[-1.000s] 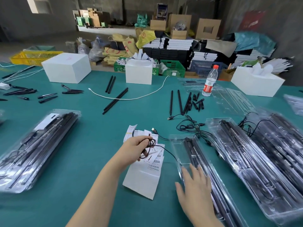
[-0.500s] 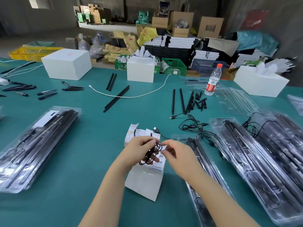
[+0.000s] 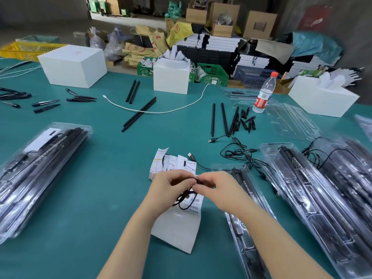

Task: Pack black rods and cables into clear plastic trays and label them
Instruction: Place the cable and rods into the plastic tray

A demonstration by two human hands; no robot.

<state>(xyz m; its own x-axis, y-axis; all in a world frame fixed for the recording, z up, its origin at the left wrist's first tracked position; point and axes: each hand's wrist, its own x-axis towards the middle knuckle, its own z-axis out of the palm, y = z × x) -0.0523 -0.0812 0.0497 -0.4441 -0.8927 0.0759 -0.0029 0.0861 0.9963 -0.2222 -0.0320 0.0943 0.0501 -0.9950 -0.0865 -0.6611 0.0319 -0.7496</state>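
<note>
Over the middle of the teal counter [image 3: 104, 186] the left hand [image 3: 168, 190] and right hand [image 3: 218, 191] meet, fingers of both curled and pinching a coiled black cable [image 3: 184, 198] held just above a white label sheet [image 3: 177, 226]. At 12 o'clock from the hands lie a stack of small white labels [image 3: 161, 164] with print too small to read, and a USB plug [image 3: 191, 156] on a black lead. Bare teal counter opens at 9 o'clock between the hands and a stack of filled clear trays [image 3: 38, 174] near the left edge, and again at 11 o'clock up to two crossed black rods [image 3: 140, 113] with a white cord [image 3: 161, 111] lying over them. At 3 o'clock the room is tight: a narrow clear tray [image 3: 244, 224] holding black rods lies just beside the right forearm, and larger filled trays [image 3: 322, 200] crowd the right edge. A tangle of loose black cables [image 3: 237, 152] sits at 1 o'clock, with more loose rods [image 3: 225, 119] and short black tips [image 3: 248, 122] beyond. Farther back stand a water bottle [image 3: 264, 93] with a red label, and three white boxes [image 3: 73, 65], [image 3: 171, 77], [image 3: 322, 97] along the counter's far edge. Behind the counter, cardboard cartons [image 3: 259, 25], a green crate [image 3: 213, 74] and a yellow crate [image 3: 30, 48] fill a grey concrete room.
</note>
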